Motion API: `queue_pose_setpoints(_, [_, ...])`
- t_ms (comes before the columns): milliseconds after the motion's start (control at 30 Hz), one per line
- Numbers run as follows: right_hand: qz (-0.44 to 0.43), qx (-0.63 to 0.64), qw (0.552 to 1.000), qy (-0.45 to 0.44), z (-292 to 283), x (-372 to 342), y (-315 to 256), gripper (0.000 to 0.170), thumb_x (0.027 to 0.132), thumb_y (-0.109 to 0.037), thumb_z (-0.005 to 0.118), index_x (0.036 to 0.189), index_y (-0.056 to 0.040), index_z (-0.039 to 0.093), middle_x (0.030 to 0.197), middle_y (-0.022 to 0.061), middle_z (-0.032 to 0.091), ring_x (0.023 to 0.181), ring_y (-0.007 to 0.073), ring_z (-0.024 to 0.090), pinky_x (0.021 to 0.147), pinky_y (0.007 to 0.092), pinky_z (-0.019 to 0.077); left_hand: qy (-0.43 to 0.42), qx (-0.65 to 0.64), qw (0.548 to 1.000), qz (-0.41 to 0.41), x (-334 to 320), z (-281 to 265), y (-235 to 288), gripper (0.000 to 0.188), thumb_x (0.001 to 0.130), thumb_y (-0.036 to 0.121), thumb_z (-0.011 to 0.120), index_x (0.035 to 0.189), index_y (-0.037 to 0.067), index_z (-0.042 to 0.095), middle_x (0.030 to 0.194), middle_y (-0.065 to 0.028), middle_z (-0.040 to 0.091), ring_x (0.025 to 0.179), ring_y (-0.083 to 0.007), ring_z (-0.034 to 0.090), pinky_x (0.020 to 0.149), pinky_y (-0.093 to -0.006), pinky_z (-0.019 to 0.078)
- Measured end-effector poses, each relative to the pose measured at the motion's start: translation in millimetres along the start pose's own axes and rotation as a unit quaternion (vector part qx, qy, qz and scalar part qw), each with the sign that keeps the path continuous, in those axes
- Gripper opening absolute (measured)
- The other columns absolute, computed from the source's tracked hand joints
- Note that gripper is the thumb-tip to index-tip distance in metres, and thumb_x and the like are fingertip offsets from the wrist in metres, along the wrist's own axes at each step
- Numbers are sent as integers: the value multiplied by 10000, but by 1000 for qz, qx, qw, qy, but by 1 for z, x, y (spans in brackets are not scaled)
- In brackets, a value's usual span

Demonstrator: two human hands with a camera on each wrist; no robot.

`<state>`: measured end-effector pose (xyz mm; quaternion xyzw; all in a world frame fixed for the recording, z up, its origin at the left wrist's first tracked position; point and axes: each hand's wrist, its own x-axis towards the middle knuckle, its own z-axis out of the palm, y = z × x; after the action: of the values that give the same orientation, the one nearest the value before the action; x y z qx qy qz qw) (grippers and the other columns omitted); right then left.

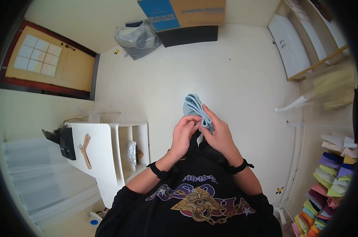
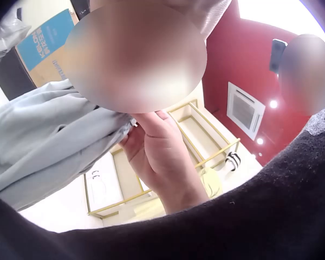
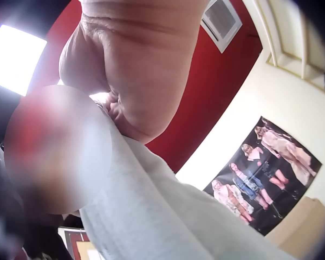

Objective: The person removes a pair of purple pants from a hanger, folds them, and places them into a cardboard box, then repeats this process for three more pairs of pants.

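Observation:
A light blue-grey garment (image 1: pixel 194 103) hangs from between the two hands, its upper part bunched into narrow layered folds with a textured edge. The right hand (image 1: pixel 221 136) grips the bunch from the right, its fingers along the far side and the thumb on the near side. On the left, the left hand (image 1: pixel 183 136) has curled fingers and pinches the near edge of the folds. In the left wrist view the fabric (image 2: pixel 49 132) falls in long, loose pleats. The right wrist view shows the smooth cloth (image 3: pixel 168 206) hanging below the right hand (image 3: pixel 135 65).
A white desk (image 1: pixel 94 146) with open shelves stands at left, bearing a wooden hanger (image 1: pixel 85 151) and a black monitor (image 1: pixel 62 143). Ahead are a cardboard box (image 1: pixel 200 14) and a grey plastic bag (image 1: pixel 137 39). Stacked coloured cloths (image 1: pixel 325 185) and a shelf unit (image 1: pixel 291 45) line the right.

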<state>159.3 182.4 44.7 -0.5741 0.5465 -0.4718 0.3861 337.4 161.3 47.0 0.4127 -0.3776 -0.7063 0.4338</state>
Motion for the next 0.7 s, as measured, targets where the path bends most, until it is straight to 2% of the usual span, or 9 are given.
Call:
queue_pose_setpoints(67, [76, 16, 997, 14, -16, 15, -4, 648, 919, 21, 661, 1554, -60, 561, 1301, 169, 758, 1152, 228, 760, 953, 324, 584, -84, -45, 995, -25, 27, 9, 1, 268, 1142, 154, 459, 1289, -28, 590, 1397, -178, 649, 1446, -251, 538, 1268, -438, 406])
queue_pose_setpoints(133, [139, 43, 988, 58, -23, 32, 2, 567, 899, 87, 535, 1447, -13, 643, 1095, 103, 800, 1051, 86, 724, 930, 268, 567, -111, -61, 991, -39, 53, 11, 0, 301, 1147, 191, 448, 1284, -29, 601, 1401, -190, 651, 1413, -264, 571, 1246, -435, 432])
queue_pose_setpoints(267, [114, 101, 984, 93, -47, 92, 22, 492, 920, 94, 486, 1369, 49, 682, 1196, 109, 781, 1078, 126, 719, 971, 269, 556, -142, -83, 985, -58, 117, 10, -7, 395, 1165, 273, 384, 1265, -27, 621, 1398, -216, 661, 1384, -294, 602, 1211, -446, 465])
queue_pose_setpoints(367, [63, 155, 980, 108, -75, 150, -5, 490, 908, 81, 506, 1346, 6, 715, 1151, 99, 798, 975, 87, 706, 833, 232, 548, -165, -135, 965, -155, 174, -1, -8, 668, 1165, 502, 253, 1270, -34, 637, 1445, -237, 640, 1387, -330, 596, 1207, -489, 458])
queue_pose_setpoints(433, [70, 73, 993, 69, -109, 181, -50, 517, 911, 102, 489, 1379, 22, 693, 1218, 123, 780, 1076, 100, 699, 912, 248, 544, -166, -143, 958, -187, 209, 7, -5, 815, 1135, 628, 200, 1315, -49, 615, 1449, -249, 636, 1384, -344, 596, 1199, -499, 460])
queue_pose_setpoints(533, [-54, 53, 996, 42, -141, 204, -121, 467, 925, 58, 531, 1368, 74, 677, 1247, 207, 770, 1138, 217, 732, 986, 326, 571, -193, -184, 912, -311, 261, 18, -8, 1033, 1064, 793, 97, 1627, -17, 406, 1629, -238, 491, 1520, -366, 461, 1260, -567, 354])
queue_pose_setpoints(567, [-69, 67, 994, 42, -153, 202, -141, 435, 937, 35, 561, 1352, 92, 677, 1256, 251, 764, 1168, 286, 747, 1018, 364, 580, -203, -183, 909, -315, 276, 22, -7, 1033, 1064, 793, 97, 1627, -17, 406, 1629, -238, 491, 1520, -366, 461, 1260, -567, 354])
queue_pose_setpoints(600, [-104, 108, 988, 37, -161, 196, -153, 393, 956, 20, 595, 1330, 105, 677, 1264, 296, 747, 1186, 373, 738, 1014, 431, 599, -251, -130, 932, -227, 290, 28, -7, 1036, 1059, 803, 103, 1641, -5, 388, 1656, -222, 463, 1541, -363, 430, 1272, -567, 333])
queue_pose_setpoints(700, [-211, 226, 948, -71, -193, 195, -170, 294, 1031, 0, 622, 1294, 121, 674, 1274, 391, 699, 1206, 523, 706, 968, 569, 634, -190, -243, 898, -313, 324, 52, 22, 1010, 1054, 818, 121, 1645, 52, 413, 1680, -173, 451, 1563, -364, 391, 1294, -563, 290])
